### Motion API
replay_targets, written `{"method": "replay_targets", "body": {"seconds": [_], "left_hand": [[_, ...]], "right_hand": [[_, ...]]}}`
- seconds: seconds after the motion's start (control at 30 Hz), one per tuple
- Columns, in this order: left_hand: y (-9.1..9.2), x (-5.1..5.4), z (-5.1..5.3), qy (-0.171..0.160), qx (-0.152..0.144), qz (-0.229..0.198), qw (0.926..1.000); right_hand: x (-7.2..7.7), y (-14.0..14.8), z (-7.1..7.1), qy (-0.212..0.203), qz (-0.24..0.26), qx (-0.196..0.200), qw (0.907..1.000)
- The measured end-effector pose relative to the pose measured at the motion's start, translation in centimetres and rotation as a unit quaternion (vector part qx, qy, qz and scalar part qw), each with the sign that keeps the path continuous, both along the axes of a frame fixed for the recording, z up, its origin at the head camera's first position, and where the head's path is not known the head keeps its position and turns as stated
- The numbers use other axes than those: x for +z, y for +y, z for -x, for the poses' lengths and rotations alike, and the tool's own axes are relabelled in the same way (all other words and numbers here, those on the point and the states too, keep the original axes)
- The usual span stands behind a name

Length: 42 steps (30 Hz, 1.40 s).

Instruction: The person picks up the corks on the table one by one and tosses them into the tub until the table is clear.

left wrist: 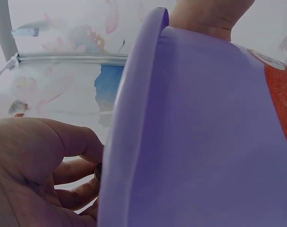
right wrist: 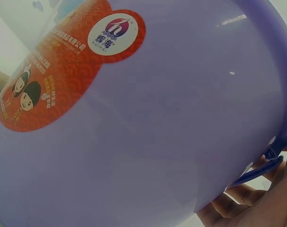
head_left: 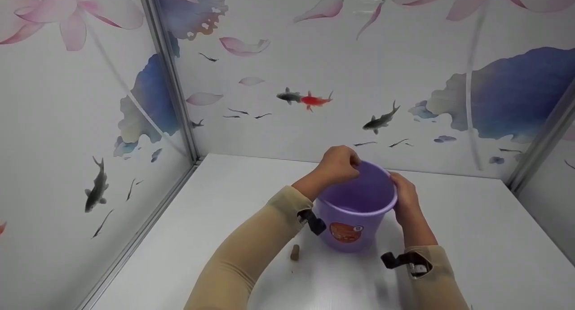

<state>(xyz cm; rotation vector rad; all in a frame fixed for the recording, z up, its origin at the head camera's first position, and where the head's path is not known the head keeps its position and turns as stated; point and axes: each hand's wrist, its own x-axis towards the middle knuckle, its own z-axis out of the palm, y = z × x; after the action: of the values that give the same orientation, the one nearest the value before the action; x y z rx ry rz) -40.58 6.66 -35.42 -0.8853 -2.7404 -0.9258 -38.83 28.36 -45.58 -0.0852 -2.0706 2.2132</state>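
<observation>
A purple bucket (head_left: pixel 357 224) with an orange label (head_left: pixel 346 232) stands upright on the white table. At its back left, my left hand (head_left: pixel 338 165) is bent over the rim with its fingers curled. In the left wrist view a small dark, rounded thing (left wrist: pixel 98 171) shows at those fingertips; the rim (left wrist: pixel 127 118) hides most of it, so its kind is unclear. My right hand (head_left: pixel 406 195) grips the bucket's right side by the rim, beside the purple handle (right wrist: pixel 257 174). On the table left of the bucket lies a short brown cylinder (head_left: pixel 294 252).
White panels printed with flowers and fish enclose the table (head_left: pixel 179 238) at the back and sides. A metal corner post (head_left: pixel 173 76) rises at the back left. A tiny brown crumb (head_left: pixel 292 271) lies in front of the brown cylinder.
</observation>
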Motion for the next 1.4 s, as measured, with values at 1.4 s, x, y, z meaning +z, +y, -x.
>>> {"method": "replay_targets", "body": {"seconds": [1.4], "left_hand": [[-2.0,-0.3,-2.2,-0.021,0.024,0.025,0.9992]], "right_hand": [[-0.1,0.1,0.2,0.011,0.005,0.002,0.9999]]}}
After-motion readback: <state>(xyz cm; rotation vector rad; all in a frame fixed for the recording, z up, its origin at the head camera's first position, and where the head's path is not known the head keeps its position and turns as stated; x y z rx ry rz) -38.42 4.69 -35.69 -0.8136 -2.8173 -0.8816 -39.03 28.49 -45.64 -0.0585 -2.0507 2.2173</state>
